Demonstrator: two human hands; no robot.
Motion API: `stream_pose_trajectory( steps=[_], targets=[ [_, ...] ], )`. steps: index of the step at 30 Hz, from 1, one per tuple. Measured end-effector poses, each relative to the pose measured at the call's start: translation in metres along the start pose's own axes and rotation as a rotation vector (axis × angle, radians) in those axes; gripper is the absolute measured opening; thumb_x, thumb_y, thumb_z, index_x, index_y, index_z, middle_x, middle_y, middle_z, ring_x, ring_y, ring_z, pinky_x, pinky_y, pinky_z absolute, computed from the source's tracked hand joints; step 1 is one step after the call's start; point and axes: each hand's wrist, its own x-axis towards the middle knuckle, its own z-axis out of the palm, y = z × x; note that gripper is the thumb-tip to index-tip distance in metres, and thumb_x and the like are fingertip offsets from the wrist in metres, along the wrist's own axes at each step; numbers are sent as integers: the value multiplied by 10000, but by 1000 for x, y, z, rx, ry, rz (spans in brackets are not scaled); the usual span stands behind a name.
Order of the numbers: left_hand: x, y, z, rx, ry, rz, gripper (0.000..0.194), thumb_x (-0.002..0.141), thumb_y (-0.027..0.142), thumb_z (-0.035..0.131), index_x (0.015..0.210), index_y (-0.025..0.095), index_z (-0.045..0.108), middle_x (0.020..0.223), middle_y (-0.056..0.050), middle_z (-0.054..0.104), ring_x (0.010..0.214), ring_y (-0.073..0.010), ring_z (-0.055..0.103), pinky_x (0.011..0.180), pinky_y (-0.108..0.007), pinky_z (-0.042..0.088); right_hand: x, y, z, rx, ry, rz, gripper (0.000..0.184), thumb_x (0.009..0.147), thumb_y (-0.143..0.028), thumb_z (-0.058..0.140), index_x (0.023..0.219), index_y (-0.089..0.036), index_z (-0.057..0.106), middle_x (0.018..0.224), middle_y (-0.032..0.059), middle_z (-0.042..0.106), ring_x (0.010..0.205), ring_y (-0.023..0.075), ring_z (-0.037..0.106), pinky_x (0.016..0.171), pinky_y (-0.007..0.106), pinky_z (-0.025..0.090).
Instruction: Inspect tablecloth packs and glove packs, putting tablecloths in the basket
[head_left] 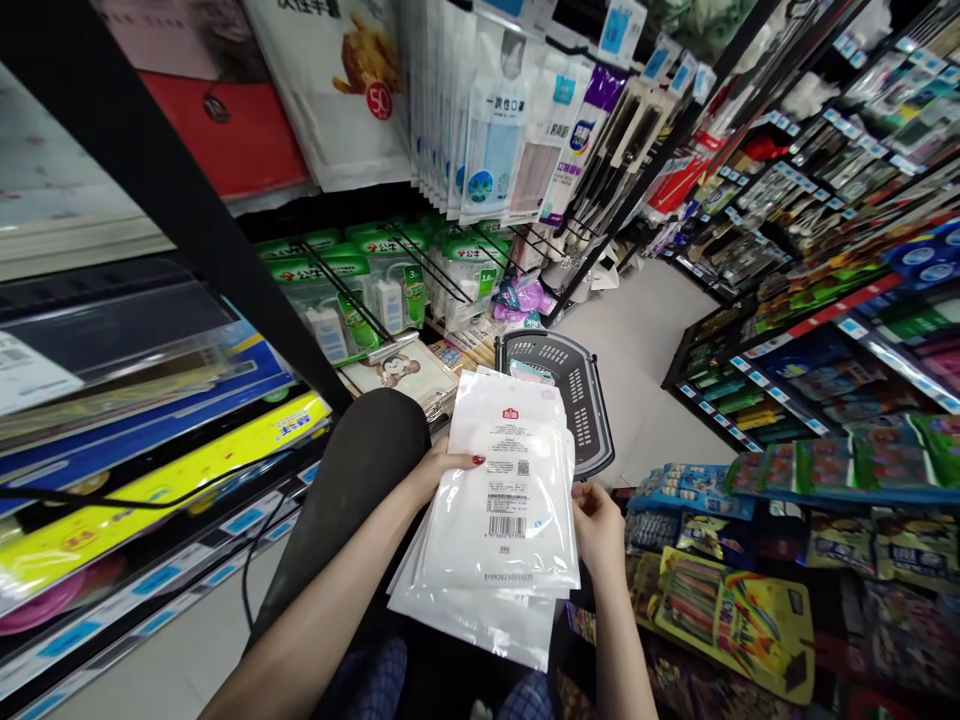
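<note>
A stack of flat white plastic packets (pixel 499 520), printed with a red logo and a barcode, lies across my lap in the middle of the view. My left hand (pixel 442 470) grips its left side, thumb on top and the other fingers hidden underneath. At the stack's right edge, my right hand (pixel 600 525) has its fingers curled against the packets. The packets are fanned a little, with lower ones sticking out at the bottom. Just beyond them a dark grey shopping basket (pixel 604 420) stands on the floor with something pale inside, partly covered by the stack.
Face mask packs (pixel 491 150) hang on hooks ahead. Green-topped packs (pixel 390 280) hang below them. A black shelf post (pixel 187 190) slants across the left, beside shelves of flat goods. Snack bags (pixel 735 610) fill the shelf at right. Tiled floor (pixel 660 340) runs along the aisle.
</note>
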Motion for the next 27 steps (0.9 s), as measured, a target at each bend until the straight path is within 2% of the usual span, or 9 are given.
stream_pose_trajectory(
  steps=[5,10,13,16,18,20,24,27],
  targets=[
    [0,-1,0,-2,11,4,403,511,146,717,906,100,649,889,-129,688,790,-308,630,743,-430,473,-3,-15,-2,-122,64,-6,157,674,-339,528,663,-186,565,623,22,604,545,160,517,525,236,354],
    [-1,1,1,-1,27,12,450,506,158,718,944,99,632,917,-134,681,814,-314,627,762,-438,464,-2,-14,0,-96,67,-1,182,664,-359,535,688,-183,571,640,33,607,553,169,525,528,242,365],
    [-1,0,1,-5,35,16,445,503,161,718,935,94,636,906,-134,683,813,-311,628,767,-428,463,2,-3,4,-21,68,1,177,664,-354,537,678,-178,548,584,-4,538,530,140,460,519,229,346],
    [0,-1,0,1,59,22,446,495,161,724,928,97,636,885,-128,688,803,-310,629,749,-414,469,6,8,8,74,-4,19,192,670,-358,533,628,-177,488,535,-48,423,505,106,360,499,213,310],
    [0,-2,0,8,73,25,446,493,160,727,925,99,634,875,-124,690,808,-311,627,739,-408,471,7,10,10,134,-54,7,231,691,-371,522,592,-183,431,535,-61,365,509,93,317,493,206,289],
    [1,-2,0,12,77,23,443,494,160,727,923,99,633,876,-123,690,821,-316,623,737,-406,470,6,8,10,188,-39,-28,259,720,-379,507,588,-191,387,549,-67,330,519,89,299,494,203,278],
    [1,-1,0,-32,63,22,431,500,146,722,920,98,638,887,-122,688,835,-307,622,770,-403,460,6,-2,0,302,42,-60,243,755,-364,483,613,-199,377,564,-66,342,522,89,326,500,205,291],
    [1,0,0,-67,79,13,412,501,138,718,906,111,646,882,-108,692,816,-296,629,782,-407,455,6,-13,-22,390,125,24,179,722,-356,497,661,-196,446,588,-47,447,532,105,416,510,218,328]
  ],
)
